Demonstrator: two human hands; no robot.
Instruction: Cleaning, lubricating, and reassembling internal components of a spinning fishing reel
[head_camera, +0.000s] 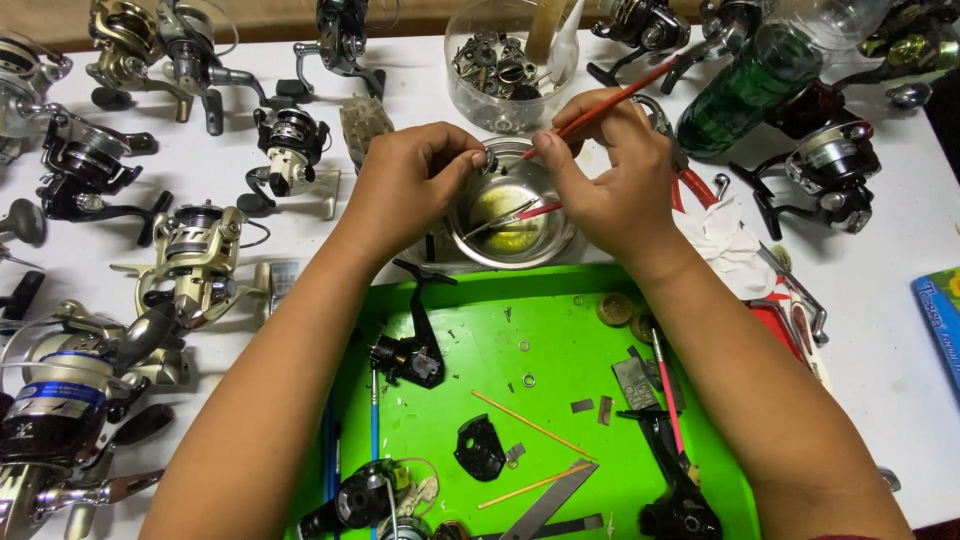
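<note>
Head view: small metal ring (488, 160) pinched between left fingers (468, 165).

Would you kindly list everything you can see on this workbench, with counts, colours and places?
Small part: one, metallic, pinched by the left fingers over the bowl.
Brush: one, red handle, in the right hand.
Bowl: one, steel, yellowish liquid and tools inside, behind the tray.
Tray: one, green, near edge, holding dismantled reel parts, washers and sticks.
Reels: many, black, silver and gold, along the left and far edges.
Tub: one, clear, full of metal parts, far centre.
Bottle: one, green, lying far right.
Cloth: one, white, right of the bowl.
Table: white.
Left hand: holds the small part.
Right hand: holds the brush.
</note>
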